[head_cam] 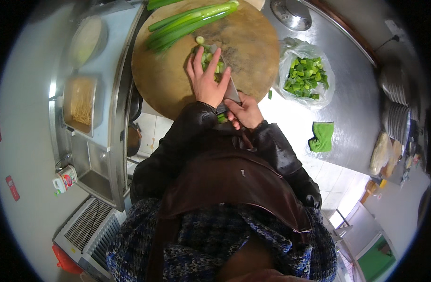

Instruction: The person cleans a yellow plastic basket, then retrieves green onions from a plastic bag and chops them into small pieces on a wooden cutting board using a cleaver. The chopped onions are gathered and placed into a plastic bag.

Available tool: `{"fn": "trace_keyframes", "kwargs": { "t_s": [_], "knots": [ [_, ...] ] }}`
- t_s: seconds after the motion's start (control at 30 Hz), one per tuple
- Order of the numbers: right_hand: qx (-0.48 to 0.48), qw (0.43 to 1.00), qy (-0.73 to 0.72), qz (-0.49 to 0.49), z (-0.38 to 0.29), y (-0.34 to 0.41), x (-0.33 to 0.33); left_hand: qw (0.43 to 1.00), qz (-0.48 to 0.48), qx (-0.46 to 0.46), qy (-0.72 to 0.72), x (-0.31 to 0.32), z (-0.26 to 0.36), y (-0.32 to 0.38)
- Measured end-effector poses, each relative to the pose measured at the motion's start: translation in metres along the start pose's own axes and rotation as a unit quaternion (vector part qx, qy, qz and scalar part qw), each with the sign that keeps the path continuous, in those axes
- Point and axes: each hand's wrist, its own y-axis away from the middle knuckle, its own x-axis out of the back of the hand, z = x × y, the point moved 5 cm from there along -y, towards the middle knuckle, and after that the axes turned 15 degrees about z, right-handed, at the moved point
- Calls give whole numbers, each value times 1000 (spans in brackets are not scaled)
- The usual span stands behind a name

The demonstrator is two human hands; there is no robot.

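Note:
A cleaver [232, 92] lies low over a round wooden chopping board [159, 81], its handle in my right hand [249, 111]. My left hand [209, 79] is spread over chopped scallion pieces [220, 67] beside the blade, fingers apart, thumb at the blade's edge. The palm hides part of the pieces. One pale round slice [200, 40] sits just beyond my fingertips. Long scallion stalks [191, 23] lie across the far left of the board. More green bits [222, 118] show near my right fingers, partly hidden by my sleeve.
Right of the board, a clear plastic bag [331, 88] holds chopped scallion greens [304, 79] on a steel table [349, 105]. A green cloth [322, 136] lies nearer me. Stacked plates [395, 118] stand far right. At left are a metal tray [94, 116] and a sink [95, 183].

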Motion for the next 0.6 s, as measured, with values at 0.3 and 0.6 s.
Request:
{"fn": "trace_keyframes", "kwargs": {
  "t_s": [0.3, 0.6],
  "knots": [
    [104, 983, -67, 137, -22, 41, 67, 988, 3, -69, 139, -63, 86, -7],
    [28, 922, -78, 378, 40, 83, 206, 933, -180, -197, 241, -192, 177, 44]
  ]
}}
